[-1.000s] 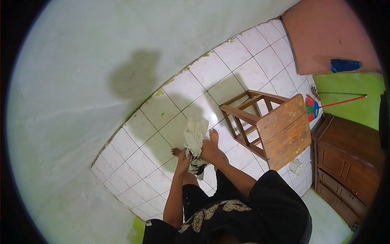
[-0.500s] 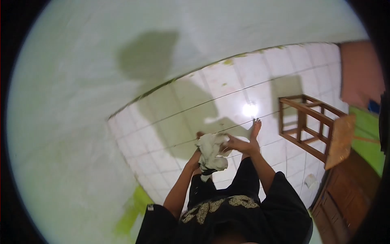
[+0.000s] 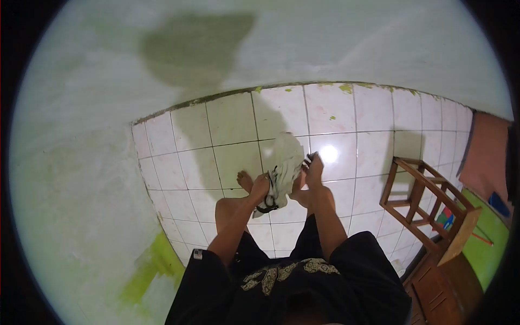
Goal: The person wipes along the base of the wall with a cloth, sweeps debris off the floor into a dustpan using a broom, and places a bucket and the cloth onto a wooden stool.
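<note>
A crumpled white cloth (image 3: 287, 154) with black trim, perhaps a garment, hangs in front of my legs above the tiled floor. Its lower end with the black edging (image 3: 267, 208) bunches by my left knee. My left hand (image 3: 261, 187) is closed on the cloth's left side. At the right edge of it is my right hand (image 3: 314, 169), fingers curled in, with a small dark bit at the fingertips that looks like trim. The cloth's far end is slightly blurred and partly covers my right foot.
A wooden stool (image 3: 414, 197) stands tilted in view at the right, near a brown wooden cabinet (image 3: 441, 290). A pale green wall (image 3: 352, 40) borders the white tiles (image 3: 330, 111). A blue object (image 3: 498, 204) lies at the far right by a reddish-brown surface (image 3: 483, 151).
The cloth has gone from a bundle between both hands to a longer hanging shape. My right hand has shifted to its right edge, and the view has turned and tilted.
</note>
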A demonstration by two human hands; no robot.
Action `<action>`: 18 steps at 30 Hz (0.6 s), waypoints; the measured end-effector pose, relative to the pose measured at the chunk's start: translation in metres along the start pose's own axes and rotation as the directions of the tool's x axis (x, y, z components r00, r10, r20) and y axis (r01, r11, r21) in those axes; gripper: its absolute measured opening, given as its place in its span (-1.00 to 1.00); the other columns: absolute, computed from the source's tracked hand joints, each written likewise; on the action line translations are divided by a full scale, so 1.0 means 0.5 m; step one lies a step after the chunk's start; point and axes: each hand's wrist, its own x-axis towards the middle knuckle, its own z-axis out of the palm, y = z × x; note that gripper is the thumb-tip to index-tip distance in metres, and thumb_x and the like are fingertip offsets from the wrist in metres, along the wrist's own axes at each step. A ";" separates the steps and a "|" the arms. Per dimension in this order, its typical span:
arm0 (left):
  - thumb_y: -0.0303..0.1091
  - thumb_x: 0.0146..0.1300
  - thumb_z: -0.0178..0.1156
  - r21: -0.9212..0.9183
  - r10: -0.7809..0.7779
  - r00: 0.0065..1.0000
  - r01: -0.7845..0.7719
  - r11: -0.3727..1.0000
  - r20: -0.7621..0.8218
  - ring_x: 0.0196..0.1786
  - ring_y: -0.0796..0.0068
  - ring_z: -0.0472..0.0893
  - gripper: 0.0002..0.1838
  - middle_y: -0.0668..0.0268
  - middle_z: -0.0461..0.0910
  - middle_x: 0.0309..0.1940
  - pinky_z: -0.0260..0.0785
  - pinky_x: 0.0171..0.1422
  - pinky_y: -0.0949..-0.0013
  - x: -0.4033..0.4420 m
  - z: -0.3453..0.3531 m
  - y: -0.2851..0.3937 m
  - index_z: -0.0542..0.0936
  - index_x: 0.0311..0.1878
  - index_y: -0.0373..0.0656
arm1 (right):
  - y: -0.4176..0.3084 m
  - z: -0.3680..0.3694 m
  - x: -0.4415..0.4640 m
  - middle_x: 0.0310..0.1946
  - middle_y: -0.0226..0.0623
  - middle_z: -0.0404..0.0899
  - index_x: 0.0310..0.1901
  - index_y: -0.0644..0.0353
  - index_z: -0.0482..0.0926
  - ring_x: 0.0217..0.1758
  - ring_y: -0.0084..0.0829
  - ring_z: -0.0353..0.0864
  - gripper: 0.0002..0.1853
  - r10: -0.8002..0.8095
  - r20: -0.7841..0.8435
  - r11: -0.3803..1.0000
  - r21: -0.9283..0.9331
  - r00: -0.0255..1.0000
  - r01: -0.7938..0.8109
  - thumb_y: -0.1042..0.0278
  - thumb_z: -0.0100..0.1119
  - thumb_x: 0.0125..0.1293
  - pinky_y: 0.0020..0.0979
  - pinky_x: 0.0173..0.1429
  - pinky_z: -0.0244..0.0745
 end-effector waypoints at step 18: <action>-0.16 0.23 -0.01 0.365 0.479 0.769 -0.629 0.687 0.424 -0.08 0.00 0.46 -0.69 0.04 0.45 -0.15 0.29 -0.02 0.11 0.504 -0.172 -0.187 0.41 -0.19 -0.25 | 0.336 0.186 0.664 -0.06 -0.29 0.51 0.06 0.21 0.43 -0.02 -0.46 0.47 -0.59 -0.118 0.518 0.990 -0.005 0.847 0.141 0.12 0.02 0.29 -0.46 0.09 0.37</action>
